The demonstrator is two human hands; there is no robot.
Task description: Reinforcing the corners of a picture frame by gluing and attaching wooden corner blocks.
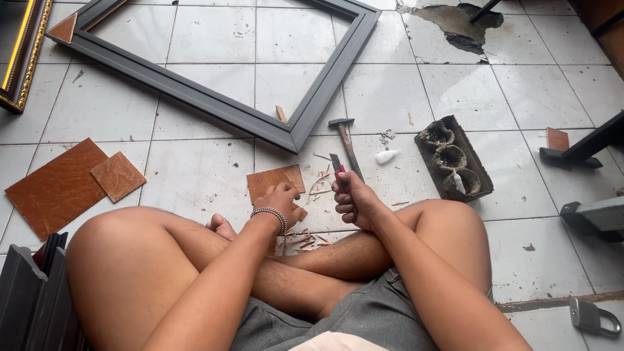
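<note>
my right hand (354, 201) is closed round a red-handled utility knife (338, 170), its blade end pointing up and away from me, long axis nearly upright in view. my left hand (278, 198) presses down on a brown board piece (273, 179) just left of the blade, nearer than the hammer (346, 144) beyond.

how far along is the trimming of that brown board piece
Partly done, it seems: brown shavings lie scattered on the tile floor. In hand: the left hand presses a brown board piece down, and the right hand grips a utility knife. Left: the grey frame lies empty, and the hammer lies unheld.
</note>
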